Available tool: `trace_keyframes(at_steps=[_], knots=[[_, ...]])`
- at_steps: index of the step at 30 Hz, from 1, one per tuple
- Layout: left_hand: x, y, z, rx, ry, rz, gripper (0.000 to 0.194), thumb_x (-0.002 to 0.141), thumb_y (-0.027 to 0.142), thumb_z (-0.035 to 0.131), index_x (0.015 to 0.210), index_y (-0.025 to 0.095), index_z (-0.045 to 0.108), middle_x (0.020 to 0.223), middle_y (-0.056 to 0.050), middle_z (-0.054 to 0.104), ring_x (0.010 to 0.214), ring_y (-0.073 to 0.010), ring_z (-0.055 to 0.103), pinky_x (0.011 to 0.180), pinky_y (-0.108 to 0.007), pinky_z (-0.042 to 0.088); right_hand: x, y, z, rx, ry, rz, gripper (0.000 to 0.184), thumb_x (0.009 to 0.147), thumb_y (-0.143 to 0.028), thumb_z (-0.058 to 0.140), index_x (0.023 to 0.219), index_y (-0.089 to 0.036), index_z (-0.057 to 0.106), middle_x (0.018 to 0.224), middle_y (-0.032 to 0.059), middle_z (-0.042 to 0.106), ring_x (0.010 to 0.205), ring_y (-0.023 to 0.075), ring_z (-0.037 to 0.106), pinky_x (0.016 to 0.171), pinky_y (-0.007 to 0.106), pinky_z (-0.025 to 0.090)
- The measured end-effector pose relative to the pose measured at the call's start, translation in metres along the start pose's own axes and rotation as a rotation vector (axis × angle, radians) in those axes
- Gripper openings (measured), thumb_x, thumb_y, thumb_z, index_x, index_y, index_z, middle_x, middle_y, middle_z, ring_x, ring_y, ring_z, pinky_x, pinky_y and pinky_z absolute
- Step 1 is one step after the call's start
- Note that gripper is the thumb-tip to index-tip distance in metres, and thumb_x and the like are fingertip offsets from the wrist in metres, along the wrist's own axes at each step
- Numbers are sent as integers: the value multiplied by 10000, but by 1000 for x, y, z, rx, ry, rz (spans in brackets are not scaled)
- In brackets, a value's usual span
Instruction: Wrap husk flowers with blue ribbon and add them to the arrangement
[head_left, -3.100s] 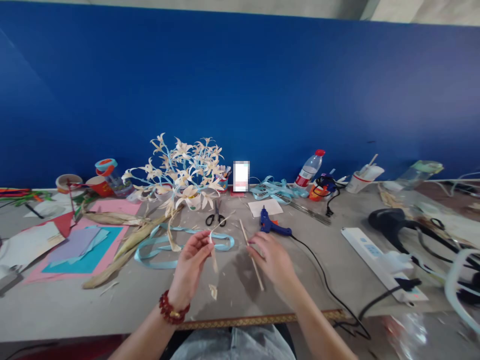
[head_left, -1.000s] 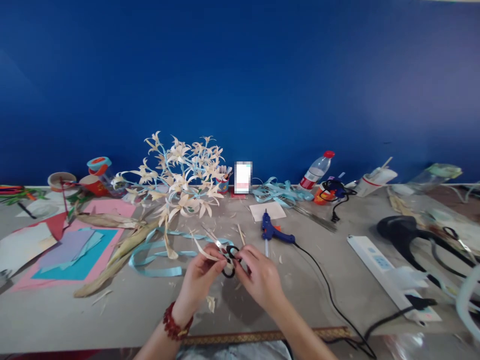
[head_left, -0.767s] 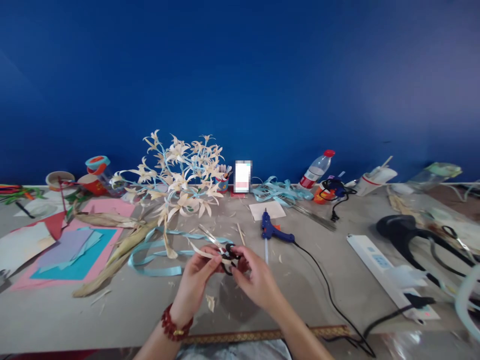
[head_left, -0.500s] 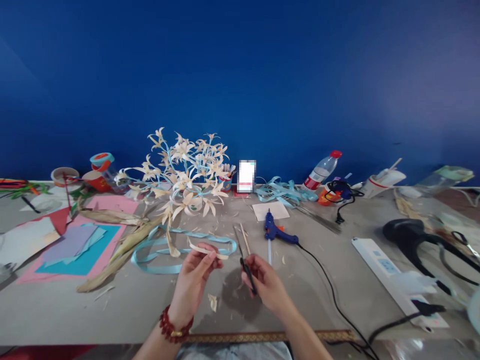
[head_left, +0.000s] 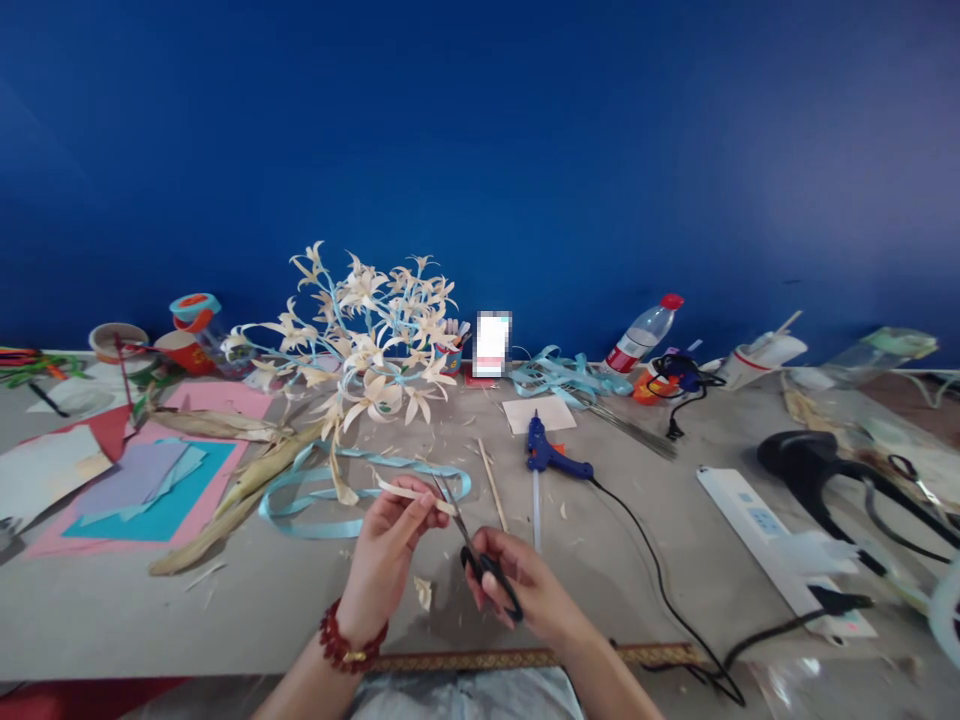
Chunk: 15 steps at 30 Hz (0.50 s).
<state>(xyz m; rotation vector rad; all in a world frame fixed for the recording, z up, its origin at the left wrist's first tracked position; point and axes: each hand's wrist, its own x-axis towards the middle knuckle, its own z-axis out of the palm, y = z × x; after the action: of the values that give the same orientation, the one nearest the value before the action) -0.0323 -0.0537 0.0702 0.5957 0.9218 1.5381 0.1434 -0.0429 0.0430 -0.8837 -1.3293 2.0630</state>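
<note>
My left hand [head_left: 397,540] pinches a narrow cream strip [head_left: 405,489], which looks like corn husk, between thumb and fingers. My right hand [head_left: 517,580] grips black-handled scissors [head_left: 466,545], their blades reaching up beside the strip's right end. Whether the blades touch the strip, I cannot tell. Behind my left hand a pale blue ribbon [head_left: 315,528] lies in loops. A small husk scrap [head_left: 424,593] rests on the table below the hands. Just past my right hand lie a thin wooden stick [head_left: 491,480] and a blue glue gun [head_left: 556,461] with a clear glue stick in it.
A bunch of cream husk flowers [head_left: 367,340] stands at the back. Coloured paper sheets [head_left: 150,500] and dried husks [head_left: 240,500] lie to the left. On the right are a power strip [head_left: 757,530], a black cable [head_left: 645,550] and a tilted bottle [head_left: 641,335].
My right hand has turned the scissors leftward, bringing their blades from beside the wooden stick to the cream strip's end. The left hand stays in place with the strip.
</note>
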Motion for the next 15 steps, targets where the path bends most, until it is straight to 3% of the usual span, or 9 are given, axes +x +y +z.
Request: trace_keyframes(at_steps=[15], knots=[[3,1,1,29,10,-21,160,761,273,744,779,166,626,735,-3,660,656,-130,627,668,-265,501,-3,6,-8,21,-35,-7,562,663,-689,695,798,-197,460,579,-54,569,344,25,327,323,160,226]])
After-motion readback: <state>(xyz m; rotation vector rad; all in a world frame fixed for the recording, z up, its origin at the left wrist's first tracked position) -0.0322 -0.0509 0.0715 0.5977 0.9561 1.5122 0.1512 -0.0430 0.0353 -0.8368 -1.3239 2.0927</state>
